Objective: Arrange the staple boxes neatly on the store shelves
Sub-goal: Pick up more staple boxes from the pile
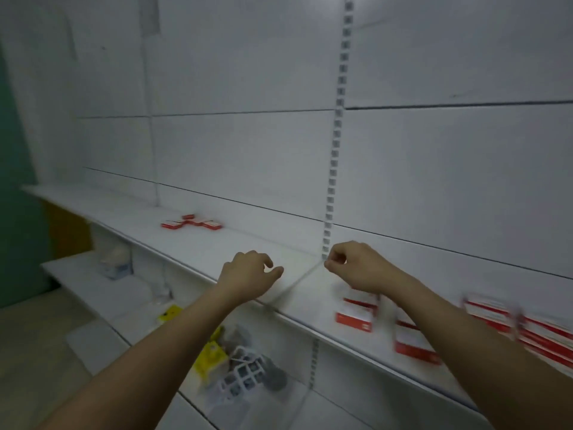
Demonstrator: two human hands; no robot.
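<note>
Both hands hover over the shelf (pixel 217 243). The left hand (pixel 248 271) is loosely curled, empty. The right hand (pixel 353 265) is curled tight, empty; red boxes (pixel 356 315) lie beneath.

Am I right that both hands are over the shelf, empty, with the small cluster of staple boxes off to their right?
Not quite. In the head view the small cluster of staple boxes lies to the left of both hands, left hand and right hand. Both look empty over the shelf.
</note>
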